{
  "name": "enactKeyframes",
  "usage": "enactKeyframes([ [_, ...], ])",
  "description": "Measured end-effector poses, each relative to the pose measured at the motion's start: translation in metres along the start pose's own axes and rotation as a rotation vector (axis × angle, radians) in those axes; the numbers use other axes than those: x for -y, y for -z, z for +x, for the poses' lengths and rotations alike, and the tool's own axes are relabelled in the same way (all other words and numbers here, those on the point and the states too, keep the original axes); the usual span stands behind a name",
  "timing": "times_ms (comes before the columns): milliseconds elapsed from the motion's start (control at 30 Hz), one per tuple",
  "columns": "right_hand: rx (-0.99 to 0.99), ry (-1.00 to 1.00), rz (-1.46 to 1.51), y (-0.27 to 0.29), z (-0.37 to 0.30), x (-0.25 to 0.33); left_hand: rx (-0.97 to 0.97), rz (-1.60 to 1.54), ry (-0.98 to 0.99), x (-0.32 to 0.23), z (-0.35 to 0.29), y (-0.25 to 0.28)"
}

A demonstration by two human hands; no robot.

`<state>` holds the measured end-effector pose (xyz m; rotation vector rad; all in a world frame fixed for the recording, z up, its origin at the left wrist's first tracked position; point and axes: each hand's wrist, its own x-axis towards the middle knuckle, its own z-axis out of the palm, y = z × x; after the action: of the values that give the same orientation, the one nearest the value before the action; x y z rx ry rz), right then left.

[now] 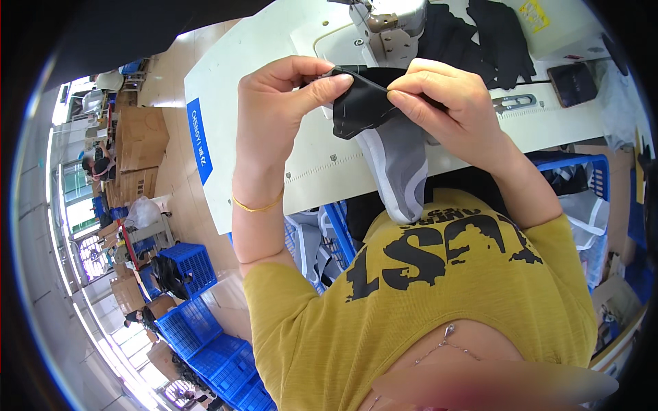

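Note:
My left hand (284,92) pinches one edge of a black fabric lining (367,103) between thumb and fingers. My right hand (449,103) pinches its other side, so the piece is stretched between the two hands. Below it hangs a grey shoe upper (397,168) with pale curved bands, its lower end reaching my yellow shirt. It seems joined to the black lining; the join is hidden. Both hands are over the white sewing table (315,164), in front of the sewing machine (387,24).
Black fabric pieces (504,41) lie right of the machine, near a dark phone (572,84). Blue baskets with grey pieces flank my lap, one basket (600,185) at right. Farther left, blue crates (188,270) and cardboard boxes (140,137) stand on the floor.

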<state>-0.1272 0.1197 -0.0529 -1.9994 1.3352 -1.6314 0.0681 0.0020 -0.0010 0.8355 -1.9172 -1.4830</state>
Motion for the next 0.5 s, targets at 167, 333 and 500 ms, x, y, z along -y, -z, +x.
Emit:
enactKeyframes([
  [167, -0.079, -0.299, 0.234, -0.007, -0.005, 0.006, 0.173, -0.049, 0.032, -0.005, 0.029, 0.013],
  [333, -0.172, -0.565, 0.484, -0.011, 0.0, 0.013, 0.35, -0.06, 0.026, -0.002, 0.064, 0.025],
  [500, -0.29, -0.514, 0.504, -0.013, 0.01, -0.002, 0.389, -0.251, 0.036, 0.001, 0.091, 0.022],
])
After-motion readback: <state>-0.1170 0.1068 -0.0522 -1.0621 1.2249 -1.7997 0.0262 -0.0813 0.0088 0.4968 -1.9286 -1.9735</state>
